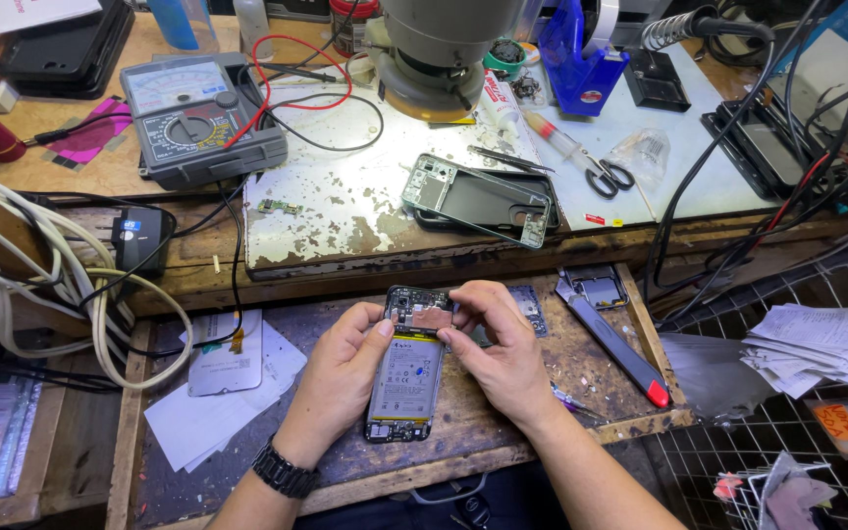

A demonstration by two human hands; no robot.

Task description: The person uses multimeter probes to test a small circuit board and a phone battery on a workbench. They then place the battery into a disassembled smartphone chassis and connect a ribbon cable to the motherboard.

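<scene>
Head view: left hand (338, 365) and right hand (499, 345) both grasp an opened phone (406, 378), flat rectangular, battery and copper-coloured shield exposed, over the scuffed wooden bench (503, 432).

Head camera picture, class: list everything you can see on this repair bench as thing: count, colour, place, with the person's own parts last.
opened phone: one, silver with pale battery, on the lower wooden tray
phone frame: one, grey-green, on the worn white mat
multimeter: one, grey, back left, red and black leads attached
microscope base: one, grey, back centre
scissors: one pair, black handles, right of the frame
scraper tool: one, grey with red tip, right side of tray
cables: several, cream and black, left edge
papers: one stack, white, far right
wristwatch: one, black, left wrist
left hand: one, grip on phone's left edge
right hand: one, fingertips on phone's top
</scene>
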